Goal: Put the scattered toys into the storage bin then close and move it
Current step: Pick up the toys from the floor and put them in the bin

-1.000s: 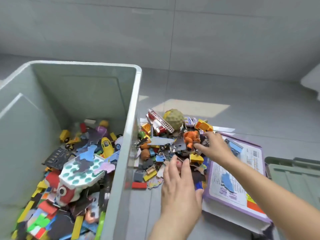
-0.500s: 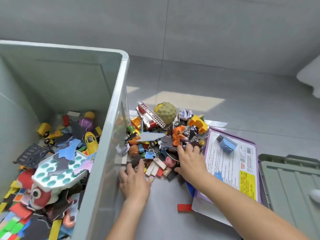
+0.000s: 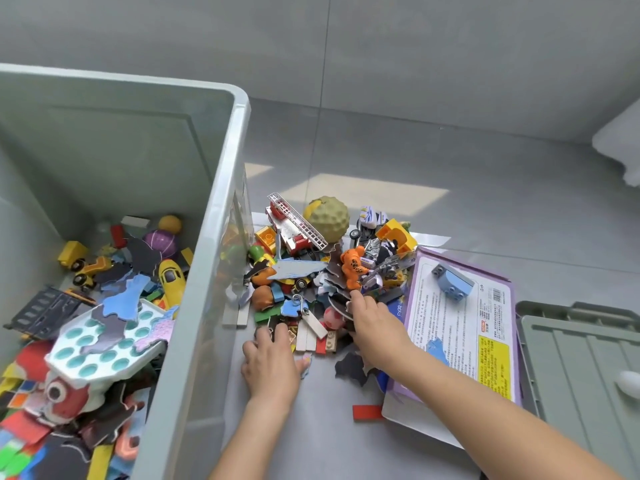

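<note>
Toys are lying heaped just right of the storage bin; the left hand and right hand are pressing on them, fingers spread, pinching nothing. Scooping inward from both sides is looking wisest.

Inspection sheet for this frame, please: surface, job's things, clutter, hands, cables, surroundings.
Surface: grey tiled floor, sunlit patch beyond the pile.
Job's things: storage bin open, part-filled with toys; toy pile on the floor right of it, with a bumpy ball, ladder truck and orange figure; green lid at far right, off the bin.
Clutter: purple printed box beside the pile, blue brick on it; red strip loose on the floor.
Hands: left hand palm down at the pile's near edge, fingers on pieces; right hand reaches into the pile, grip unclear.
Cables: nothing seen.
Surroundings: grey wall; white object upper right, unidentifiable.
</note>
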`<state>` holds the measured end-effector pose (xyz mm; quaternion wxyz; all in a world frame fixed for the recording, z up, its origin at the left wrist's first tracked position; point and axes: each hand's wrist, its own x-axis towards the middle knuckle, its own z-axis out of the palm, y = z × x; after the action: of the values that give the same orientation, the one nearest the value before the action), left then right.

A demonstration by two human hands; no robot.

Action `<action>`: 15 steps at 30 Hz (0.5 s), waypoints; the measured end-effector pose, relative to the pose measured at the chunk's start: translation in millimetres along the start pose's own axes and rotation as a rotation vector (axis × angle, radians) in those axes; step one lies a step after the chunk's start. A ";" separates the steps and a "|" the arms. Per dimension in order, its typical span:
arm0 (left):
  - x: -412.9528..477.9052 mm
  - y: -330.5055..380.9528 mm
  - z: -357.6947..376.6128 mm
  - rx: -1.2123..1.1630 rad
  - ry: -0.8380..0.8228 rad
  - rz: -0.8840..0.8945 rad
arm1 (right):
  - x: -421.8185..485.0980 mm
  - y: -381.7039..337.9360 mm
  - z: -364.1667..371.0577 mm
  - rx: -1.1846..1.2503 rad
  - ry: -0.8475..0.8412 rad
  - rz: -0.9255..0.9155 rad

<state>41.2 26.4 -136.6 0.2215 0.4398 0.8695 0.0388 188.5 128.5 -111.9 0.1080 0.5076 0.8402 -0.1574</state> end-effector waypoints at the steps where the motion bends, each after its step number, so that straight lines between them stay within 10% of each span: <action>1: -0.5 -0.5 0.4 -0.008 0.003 0.003 | 0.4 1.2 -1.1 0.059 -0.016 0.008; 8: -8.1 -5.0 -0.1 -0.097 -0.135 0.027 | -14.3 1.1 -10.7 0.443 -0.082 0.097; 15: -12.3 -7.4 -3.2 -0.104 -0.146 0.016 | -20.8 -11.1 -8.4 0.331 -0.154 0.068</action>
<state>40.7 12.7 -131.3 0.3063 0.4365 0.8443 0.0536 188.1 109.8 -95.3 0.0922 0.5331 0.7744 -0.3280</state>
